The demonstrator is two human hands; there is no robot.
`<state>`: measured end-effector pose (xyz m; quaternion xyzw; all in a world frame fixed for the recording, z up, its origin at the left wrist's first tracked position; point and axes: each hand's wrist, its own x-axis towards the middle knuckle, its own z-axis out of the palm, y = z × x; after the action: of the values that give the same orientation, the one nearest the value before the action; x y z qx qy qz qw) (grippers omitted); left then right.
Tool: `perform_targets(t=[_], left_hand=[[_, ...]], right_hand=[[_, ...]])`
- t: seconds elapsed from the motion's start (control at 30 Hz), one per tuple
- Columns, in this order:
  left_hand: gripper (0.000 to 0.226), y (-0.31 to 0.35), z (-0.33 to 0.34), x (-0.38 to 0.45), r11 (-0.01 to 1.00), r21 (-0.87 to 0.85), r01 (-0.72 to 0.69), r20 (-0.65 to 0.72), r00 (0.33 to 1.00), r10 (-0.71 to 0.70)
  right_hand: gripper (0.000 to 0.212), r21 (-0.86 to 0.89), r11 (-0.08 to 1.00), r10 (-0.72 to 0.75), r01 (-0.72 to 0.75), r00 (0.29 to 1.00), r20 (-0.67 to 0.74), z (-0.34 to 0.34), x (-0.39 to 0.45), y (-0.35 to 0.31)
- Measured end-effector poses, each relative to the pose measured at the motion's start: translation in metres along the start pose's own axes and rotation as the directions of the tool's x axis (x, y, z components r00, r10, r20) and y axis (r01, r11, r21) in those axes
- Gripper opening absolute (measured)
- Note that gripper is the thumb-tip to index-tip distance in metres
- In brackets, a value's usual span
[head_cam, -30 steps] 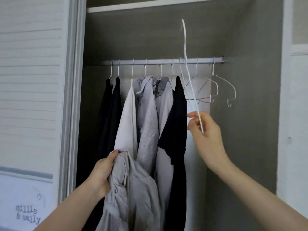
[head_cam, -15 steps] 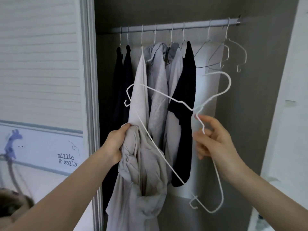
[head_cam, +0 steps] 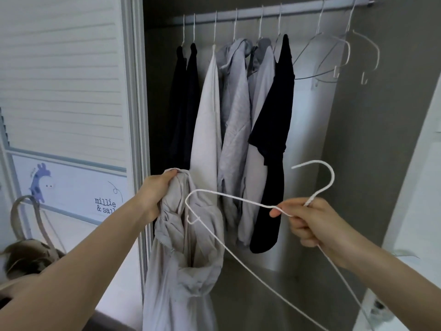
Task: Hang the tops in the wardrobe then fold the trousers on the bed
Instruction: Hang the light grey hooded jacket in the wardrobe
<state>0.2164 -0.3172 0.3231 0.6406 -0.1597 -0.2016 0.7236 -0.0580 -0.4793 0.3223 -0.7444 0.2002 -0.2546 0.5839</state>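
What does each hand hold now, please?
Left hand: grips the grey top.
Right hand: pinches the white hanger.

The left hand (head_cam: 156,194) grips the bunched top edge of a crumpled pale grey fabric top (head_cam: 186,266), which hangs down in front of the open wardrobe. The right hand (head_cam: 310,223) pinches a thin white wire hanger (head_cam: 229,194) near its neck, hook up, one shoulder end lying across the top. Behind, dark, white and grey garments (head_cam: 238,120) and two empty wire hangers (head_cam: 338,56) hang from a metal rail (head_cam: 298,10).
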Motion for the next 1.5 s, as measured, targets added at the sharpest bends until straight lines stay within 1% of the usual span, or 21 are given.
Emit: perform_targets(t=[0.2, 0.33, 0.47, 0.53, 0.6, 0.63, 0.67, 0.7, 0.73, 0.8, 0.83, 0.97, 1.03, 1.13, 1.2, 1.23, 1.27, 1.37, 1.4, 1.43, 1.5], left_hand=[[0.034, 0.003, 0.033, -0.023, 0.957, 0.231, -0.176, 0.22, 0.968, 0.125], [0.033, 0.003, 0.063, -0.048, 0.92, 0.278, -0.276, 0.37, 0.915, 0.163], [0.036, 0.008, 0.064, -0.059, 0.869, 0.375, -0.324, 0.533, 0.842, 0.084], [0.031, 0.014, 0.056, -0.06, 0.803, 0.414, -0.428, 0.615, 0.782, 0.1], [0.021, 0.016, 0.049, -0.056, 0.667, 0.439, -0.602, 0.63, 0.735, 0.249], [0.013, 0.015, 0.047, -0.052, 0.537, 0.483, -0.691, 0.618, 0.704, 0.35], [0.01, 0.013, 0.047, -0.049, 0.362, 0.54, -0.76, 0.61, 0.65, 0.454], [0.015, 0.011, 0.047, -0.046, 0.163, 0.597, -0.786, 0.603, 0.573, 0.555], [0.018, 0.01, 0.047, -0.044, 0.01, 0.636, -0.772, 0.594, 0.497, 0.632], [0.01, 0.011, 0.046, -0.042, -0.141, 0.666, -0.732, 0.599, 0.412, 0.687], [0.008, 0.012, 0.045, -0.042, -0.173, 0.654, -0.736, 0.633, 0.407, 0.659], [0.015, 0.002, 0.053, -0.047, -0.136, 0.58, -0.804, 0.724, 0.431, 0.538], [0.019, -0.008, 0.063, -0.052, -0.058, 0.527, -0.848, 0.744, 0.427, 0.515], [0.021, -0.016, 0.071, -0.05, 0.066, 0.506, -0.86, 0.741, 0.473, 0.477], [0.023, -0.018, 0.069, -0.045, 0.162, 0.548, -0.821, 0.666, 0.545, 0.509], [0.024, -0.019, 0.066, -0.042, 0.211, 0.571, -0.793, 0.612, 0.583, 0.535], [0.024, -0.02, 0.063, -0.039, 0.258, 0.594, -0.762, 0.55, 0.619, 0.56], [0.024, -0.017, 0.054, -0.033, 0.389, 0.614, -0.687, 0.378, 0.688, 0.619], [0.024, -0.014, 0.051, -0.033, 0.423, 0.606, -0.674, 0.334, 0.698, 0.634], [0.024, -0.011, 0.049, -0.032, 0.449, 0.597, -0.665, 0.297, 0.703, 0.646], [0.024, -0.005, 0.046, -0.034, 0.493, 0.575, -0.653, 0.23, 0.707, 0.669]], right_hand=[[0.028, -0.076, 0.995, 0.06, -0.058, 0.998, 0.018, 0.017, 0.014, 0.009], [0.026, -0.125, 0.987, 0.106, -0.101, 0.994, 0.038, 0.039, 0.025, 0.015], [0.029, 0.027, 0.999, 0.037, -0.034, 0.994, -0.105, 0.041, 0.029, 0.02], [0.035, 0.111, 0.993, -0.028, 0.046, 0.988, -0.155, 0.035, 0.031, 0.019], [0.038, 0.167, 0.981, -0.073, 0.101, 0.983, -0.168, 0.029, 0.031, 0.017], [0.038, 0.179, 0.976, -0.091, 0.121, 0.982, -0.166, 0.027, 0.032, 0.017], [0.038, 0.19, 0.972, -0.106, 0.136, 0.982, -0.158, 0.026, 0.032, 0.017], [0.038, 0.202, 0.968, -0.119, 0.147, 0.982, -0.145, 0.025, 0.032, 0.017], [0.038, 0.213, 0.965, -0.129, 0.155, 0.983, -0.13, 0.025, 0.031, 0.018], [0.037, 0.223, 0.961, -0.146, 0.165, 0.984, -0.099, 0.022, 0.031, 0.019], [0.037, 0.223, 0.96, -0.152, 0.168, 0.985, -0.086, 0.021, 0.031, 0.02], [0.034, 0.199, 0.962, -0.173, 0.186, 0.982, -0.082, 0.025, 0.032, 0.022], [0.033, 0.18, 0.96, -0.201, 0.216, 0.975, -0.099, 0.032, 0.032, 0.022], [0.028, 0.075, 0.969, -0.225, 0.234, 0.968, -0.115, 0.035, 0.035, 0.02], [0.009, -0.179, 0.936, -0.327, 0.303, 0.936, -0.13, 0.03, 0.038, 0.019], [0.008, -0.366, 0.868, -0.407, 0.335, 0.903, -0.139, 0.028, 0.038, 0.019], [0.019, -0.517, 0.774, -0.501, 0.367, 0.854, -0.144, 0.025, 0.036, 0.022], [0.026, -0.61, 0.57, -0.724, 0.551, 0.688, -0.055, 0.025, 0.02, 0.034], [0.023, -0.614, 0.517, -0.738, 0.596, 0.674, 0.034, 0.029, 0.015, 0.043], [0.02, -0.604, 0.504, -0.707, 0.618, 0.696, 0.123, 0.033, 0.01, 0.054], [0.02, -0.566, 0.574, -0.58, 0.592, 0.781, 0.23, 0.044, 0.008, 0.079]])
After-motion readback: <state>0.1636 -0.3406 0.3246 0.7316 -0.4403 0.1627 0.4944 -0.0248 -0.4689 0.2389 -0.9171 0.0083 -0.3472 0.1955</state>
